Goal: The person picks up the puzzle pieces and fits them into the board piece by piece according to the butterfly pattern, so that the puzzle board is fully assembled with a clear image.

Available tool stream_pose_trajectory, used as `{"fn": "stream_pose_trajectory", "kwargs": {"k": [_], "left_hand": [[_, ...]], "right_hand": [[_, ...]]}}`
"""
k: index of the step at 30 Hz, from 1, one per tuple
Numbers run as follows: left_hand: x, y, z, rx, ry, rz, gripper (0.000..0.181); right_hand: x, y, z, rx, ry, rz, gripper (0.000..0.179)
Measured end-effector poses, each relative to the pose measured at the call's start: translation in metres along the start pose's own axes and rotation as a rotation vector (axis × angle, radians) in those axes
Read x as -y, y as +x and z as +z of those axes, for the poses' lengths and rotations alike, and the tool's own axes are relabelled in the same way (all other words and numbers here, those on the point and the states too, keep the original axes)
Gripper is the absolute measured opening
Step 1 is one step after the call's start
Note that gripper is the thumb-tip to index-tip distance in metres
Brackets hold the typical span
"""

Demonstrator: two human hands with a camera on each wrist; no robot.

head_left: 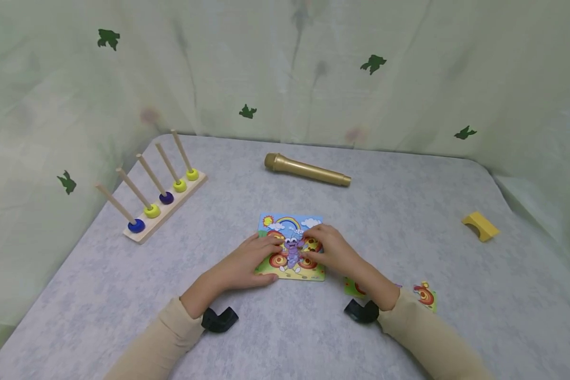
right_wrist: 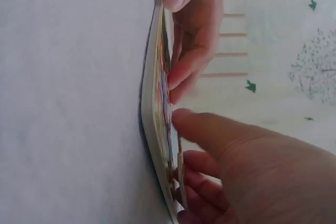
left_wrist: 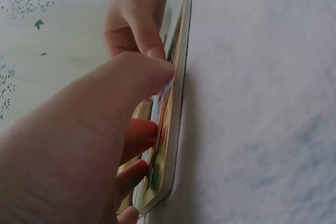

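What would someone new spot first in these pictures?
Probably the bright butterfly puzzle in the middle, with the left hand and right hand on it. Next, maybe the gold microphone farther back on the table. The rack with blue and yellow rings, over on the left, stands out too.

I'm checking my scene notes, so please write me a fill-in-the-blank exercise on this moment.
1. Left hand and right hand are at a flat, colourful puzzle board whose butterfly has a ____ body.
2. The pale wooden rack has ____ thin pegs.
3. The long gold microphone points its thick head to the person's ____.
4. The yellow arched block lies to the board's ____.
Missing words: purple; five; left; right.
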State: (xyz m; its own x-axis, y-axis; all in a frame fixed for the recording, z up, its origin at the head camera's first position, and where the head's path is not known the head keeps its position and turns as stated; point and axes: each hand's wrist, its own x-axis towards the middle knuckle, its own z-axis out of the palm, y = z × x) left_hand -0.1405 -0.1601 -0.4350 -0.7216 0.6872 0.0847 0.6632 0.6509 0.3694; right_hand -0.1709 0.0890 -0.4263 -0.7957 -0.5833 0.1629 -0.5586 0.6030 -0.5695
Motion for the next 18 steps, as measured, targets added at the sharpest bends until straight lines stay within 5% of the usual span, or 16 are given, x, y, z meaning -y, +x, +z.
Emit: {"fn": "stream_pose_trajectory", "kwargs": {"k": [18], "left_hand": [[-0.009,0.017,-0.001,0.012,0.145,-0.021,0.054]], "right_hand": [[-0.009,0.003,0.008,-0.014,0.039,0.029,0.04]]}}
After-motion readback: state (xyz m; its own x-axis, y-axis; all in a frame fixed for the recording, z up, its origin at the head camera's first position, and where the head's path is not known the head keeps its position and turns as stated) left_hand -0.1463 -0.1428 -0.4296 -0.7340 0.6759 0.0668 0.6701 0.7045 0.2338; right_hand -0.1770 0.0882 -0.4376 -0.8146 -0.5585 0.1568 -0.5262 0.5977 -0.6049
